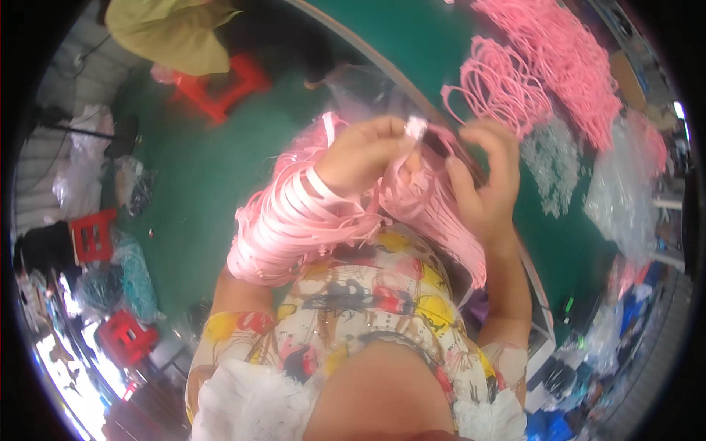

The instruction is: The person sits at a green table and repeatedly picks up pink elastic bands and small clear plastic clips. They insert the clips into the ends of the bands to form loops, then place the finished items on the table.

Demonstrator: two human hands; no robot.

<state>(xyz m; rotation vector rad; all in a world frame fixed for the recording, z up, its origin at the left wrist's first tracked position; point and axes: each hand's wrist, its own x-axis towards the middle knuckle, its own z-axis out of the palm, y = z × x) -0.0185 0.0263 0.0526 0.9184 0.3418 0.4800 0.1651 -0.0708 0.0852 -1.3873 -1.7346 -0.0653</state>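
Head view: a small white clip [416, 128] is pinched at the end of a pink strap [412, 184] by the closed fingers of the left hand [362, 154], with the right hand [482, 184] curled around the strap just beside them. Many finished-looking pink straps [283, 224] are looped over the left forearm below those fingers, while a heap of loose pink straps [544, 66] is seen beyond the right fingers on the green tabletop [441, 44], so much seems left.

Small assembly workshop: green worktable [441, 44] heaped with pink cords [544, 66], clear plastic bags [625, 184], red plastic stools [92, 234] on green floor [191, 184].
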